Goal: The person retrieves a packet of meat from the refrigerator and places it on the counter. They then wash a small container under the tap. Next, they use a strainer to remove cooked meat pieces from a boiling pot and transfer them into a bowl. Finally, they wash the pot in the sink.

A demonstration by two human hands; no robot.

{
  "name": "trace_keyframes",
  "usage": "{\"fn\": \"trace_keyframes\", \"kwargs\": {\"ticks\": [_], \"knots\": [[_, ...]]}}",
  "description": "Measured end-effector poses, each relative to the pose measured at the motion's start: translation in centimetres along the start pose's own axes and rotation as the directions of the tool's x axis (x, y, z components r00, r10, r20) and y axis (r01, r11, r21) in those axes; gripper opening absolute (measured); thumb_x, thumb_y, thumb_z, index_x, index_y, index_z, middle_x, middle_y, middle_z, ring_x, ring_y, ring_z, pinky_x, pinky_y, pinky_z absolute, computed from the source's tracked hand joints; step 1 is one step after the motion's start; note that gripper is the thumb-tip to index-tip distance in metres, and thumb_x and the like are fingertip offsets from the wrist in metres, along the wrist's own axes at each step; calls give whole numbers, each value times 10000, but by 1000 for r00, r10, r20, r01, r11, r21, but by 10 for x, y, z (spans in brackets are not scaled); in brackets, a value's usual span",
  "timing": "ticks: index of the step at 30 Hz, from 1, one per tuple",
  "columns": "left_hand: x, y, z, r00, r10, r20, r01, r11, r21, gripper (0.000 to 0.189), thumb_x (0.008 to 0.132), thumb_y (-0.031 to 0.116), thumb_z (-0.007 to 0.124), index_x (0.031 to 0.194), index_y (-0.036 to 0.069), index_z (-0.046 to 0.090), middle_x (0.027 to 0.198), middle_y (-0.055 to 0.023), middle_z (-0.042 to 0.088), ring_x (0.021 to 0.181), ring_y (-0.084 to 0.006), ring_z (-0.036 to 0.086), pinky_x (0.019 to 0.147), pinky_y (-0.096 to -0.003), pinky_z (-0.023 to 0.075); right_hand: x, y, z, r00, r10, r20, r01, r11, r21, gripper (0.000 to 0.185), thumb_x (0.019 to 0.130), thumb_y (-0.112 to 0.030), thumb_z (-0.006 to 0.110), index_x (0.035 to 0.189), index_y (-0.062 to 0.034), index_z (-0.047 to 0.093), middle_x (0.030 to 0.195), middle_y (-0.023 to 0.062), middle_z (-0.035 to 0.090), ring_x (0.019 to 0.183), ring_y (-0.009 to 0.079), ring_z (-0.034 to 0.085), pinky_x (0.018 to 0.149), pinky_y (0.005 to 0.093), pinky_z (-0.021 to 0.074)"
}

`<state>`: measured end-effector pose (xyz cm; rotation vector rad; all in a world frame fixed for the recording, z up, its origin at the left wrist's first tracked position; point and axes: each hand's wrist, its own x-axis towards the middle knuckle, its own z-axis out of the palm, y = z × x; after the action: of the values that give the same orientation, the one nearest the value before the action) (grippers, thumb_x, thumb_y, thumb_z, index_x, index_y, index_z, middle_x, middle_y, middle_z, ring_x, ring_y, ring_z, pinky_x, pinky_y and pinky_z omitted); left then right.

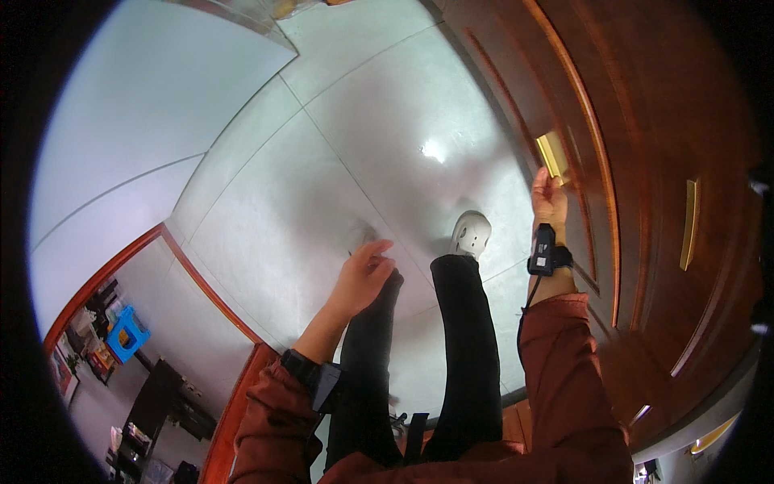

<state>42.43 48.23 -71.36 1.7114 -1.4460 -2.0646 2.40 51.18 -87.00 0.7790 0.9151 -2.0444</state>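
Observation:
My right hand (549,196) reaches along the dark wooden cabinet front (653,109) on the right. Its fingers grip the near end of a gold-coloured metal handle (551,156) fixed to the lower panel. My left hand (364,273) hangs in the air above my left leg, with nothing visible in it and its fingers loosely bent and apart. A second gold-coloured handle (689,225) sits on the wood farther right. Each wrist wears a strap, and the right one carries a small black device (542,249).
Pale floor tiles (266,193) lie under my feet, with a white clog (473,233) on my right foot. At left, a white panel (139,91) stands near a red-brown wooden doorframe (205,290). Beyond the opening are a blue plastic stool (128,334) and dark furniture (148,399).

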Motion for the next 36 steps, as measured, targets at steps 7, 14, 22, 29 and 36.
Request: {"fn": "trace_keyframes", "kwargs": {"ticks": [7, 14, 22, 29, 36], "knots": [[38, 86, 53, 979, 201, 41, -199, 979, -53, 416, 881, 143, 614, 1263, 44, 481, 1183, -88, 553, 1026, -175, 559, 819, -279, 468, -79, 52, -18, 995, 72, 75, -54, 974, -221, 205, 935, -79, 510, 1082, 61, 532, 980, 156, 620, 907, 220, 618, 871, 301, 538], [46, 126, 79, 993, 109, 46, -97, 974, -205, 603, 891, 175, 623, 1397, 85, 308, 1239, -174, 543, 936, -186, 608, 769, -281, 491, -261, 29, 48, 934, 267, 236, 206, 135, -969, 177, 927, -116, 538, 1052, 5, 575, 905, 77, 597, 795, 153, 601, 687, 290, 528], [35, 104, 71, 992, -122, -5, 112, 925, -363, 709, 888, 98, 597, 1451, 55, 168, 927, -136, 669, 747, -206, 676, 631, -294, 542, -151, 53, 57, 782, 212, 587, 530, -722, -445, 356, 733, -243, 704, 1027, -54, 636, 952, 146, 576, 912, 304, 560, 746, 425, 480], [21, 92, 57, 981, -193, -33, 162, 897, -411, 732, 870, 51, 595, 1454, 43, 154, 913, -150, 667, 716, -218, 681, 601, -277, 547, -172, 74, 54, 831, 37, 555, 506, -464, -727, 196, 731, -120, 661, 870, -33, 553, 819, 122, 560, 771, 259, 565, 661, 407, 456], [45, 76, 77, 985, -167, -40, 126, 863, -489, 729, 801, 1, 615, 1434, 93, 266, 827, -104, 657, 660, -159, 640, 552, -285, 540, -288, -35, 80, 882, 141, 450, 472, -295, -831, 142, 822, -102, 646, 901, -30, 553, 620, 26, 494, 562, 80, 459, 515, 265, 406]]}}
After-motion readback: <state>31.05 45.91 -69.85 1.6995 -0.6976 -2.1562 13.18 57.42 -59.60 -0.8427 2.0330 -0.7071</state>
